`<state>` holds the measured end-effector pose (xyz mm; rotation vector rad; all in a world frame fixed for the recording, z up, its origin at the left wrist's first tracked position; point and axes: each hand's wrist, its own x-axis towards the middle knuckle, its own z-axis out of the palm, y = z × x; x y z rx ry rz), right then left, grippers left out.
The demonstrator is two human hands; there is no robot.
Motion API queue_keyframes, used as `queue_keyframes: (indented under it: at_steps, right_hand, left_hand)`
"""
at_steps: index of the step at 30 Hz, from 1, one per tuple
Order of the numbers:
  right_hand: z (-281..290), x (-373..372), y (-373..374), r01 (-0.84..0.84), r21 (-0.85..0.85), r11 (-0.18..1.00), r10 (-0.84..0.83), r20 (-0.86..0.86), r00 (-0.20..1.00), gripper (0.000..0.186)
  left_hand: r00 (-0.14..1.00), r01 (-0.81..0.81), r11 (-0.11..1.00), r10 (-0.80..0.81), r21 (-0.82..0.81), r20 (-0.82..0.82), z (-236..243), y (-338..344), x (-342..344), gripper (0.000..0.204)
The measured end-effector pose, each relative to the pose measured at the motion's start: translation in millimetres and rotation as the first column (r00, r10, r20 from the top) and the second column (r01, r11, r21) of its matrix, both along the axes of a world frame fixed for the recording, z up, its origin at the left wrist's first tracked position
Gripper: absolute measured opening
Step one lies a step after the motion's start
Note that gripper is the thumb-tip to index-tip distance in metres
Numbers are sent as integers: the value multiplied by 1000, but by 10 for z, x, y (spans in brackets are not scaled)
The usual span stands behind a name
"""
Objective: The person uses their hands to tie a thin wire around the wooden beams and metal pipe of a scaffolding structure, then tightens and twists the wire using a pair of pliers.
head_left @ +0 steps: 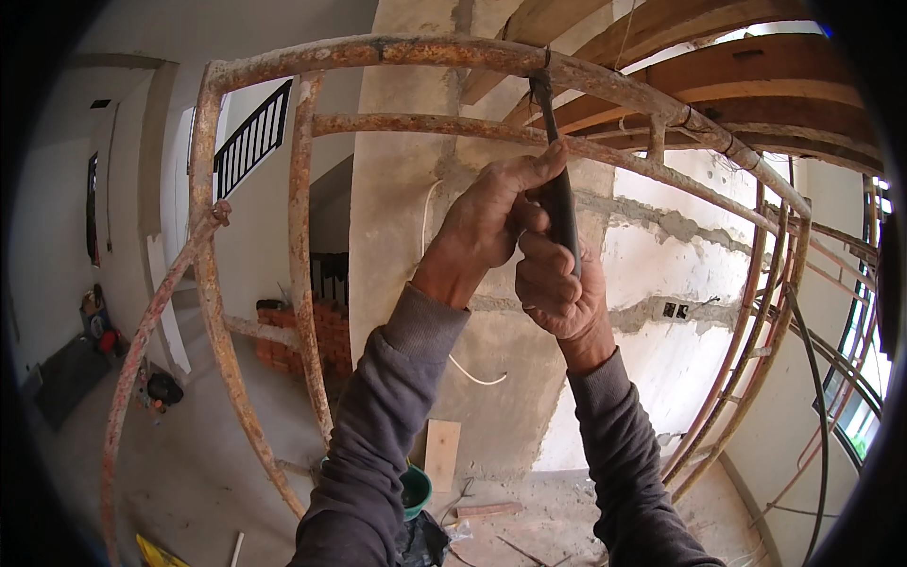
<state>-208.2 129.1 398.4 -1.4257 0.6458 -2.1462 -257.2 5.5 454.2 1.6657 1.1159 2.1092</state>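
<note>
A long dark strap (559, 203) runs down from the top pipe of a rusty scaffold frame (453, 52). Its upper end is wound around that pipe in a dark wrap. My left hand (491, 210) is closed on the strap from the left, thumb pointing up along it. Just below, my right hand (567, 293) has its fingers curled around the lower part. Both arms reach upward in dark sleeves. The lower end is partly hidden by my fingers, and I cannot make out its exact material.
Wooden boards (727, 76) lie overhead at the right. A patched plaster wall (397, 246) stands behind the frame. Stacked red bricks (326, 331), a green bucket (416, 491) and a wooden board (441, 458) are below. A rusty diagonal brace (142, 354) crosses at left.
</note>
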Motion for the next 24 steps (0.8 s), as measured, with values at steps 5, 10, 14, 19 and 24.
queue_keyframes:
  at_steps: [5, 10, 14, 19, 24]
  right_hand:
    - [56, 315, 15, 529, 140, 837, -531, -28, 847, 44]
    - [27, 736, 26, 863, 166, 477, -828, -242, 505, 55]
    - [123, 882, 48, 943, 236, 234, -896, -325, 304, 48]
    - [238, 920, 86, 938, 311, 153, -883, -383, 270, 45]
    - [245, 823, 237, 844, 286, 454, -794, -299, 529, 48]
  left_hand:
    - [978, -210, 975, 210, -68, -8, 66, -78, 206, 45]
    - [958, -282, 959, 281, -5, -59, 42, -37, 253, 46]
    - [943, -322, 945, 325, 54, -72, 67, 127, 225, 46]
    - [880, -463, 883, 469, 84, -81, 39, 169, 336, 45]
    - [846, -514, 841, 529, 167, -58, -27, 176, 406, 43]
